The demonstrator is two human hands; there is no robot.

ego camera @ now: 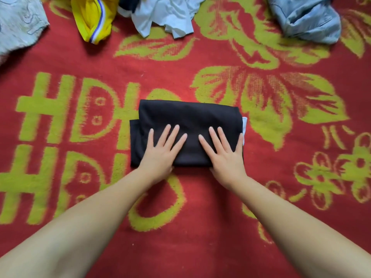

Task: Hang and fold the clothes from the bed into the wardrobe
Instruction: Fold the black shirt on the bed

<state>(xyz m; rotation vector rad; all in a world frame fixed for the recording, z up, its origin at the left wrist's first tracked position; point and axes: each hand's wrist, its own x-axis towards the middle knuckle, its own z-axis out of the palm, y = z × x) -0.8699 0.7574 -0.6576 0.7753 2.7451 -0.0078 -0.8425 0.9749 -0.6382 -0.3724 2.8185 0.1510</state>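
Observation:
A black garment (188,115), folded into a compact rectangle, lies in the middle of the red and yellow-green blanket (200,247) that covers the bed. My left hand (162,151) lies flat on its near left part, fingers straight and spread. My right hand (225,152) presses flat on its near right part in the same way. A small white tag (244,125) pokes out at the garment's right edge. Neither hand holds anything.
Unfolded clothes lie along the far edge: a grey garment (18,25) at the far left, a yellow garment with a striped trim (90,17), a white garment (166,15), and a light blue denim garment (305,17) at the far right.

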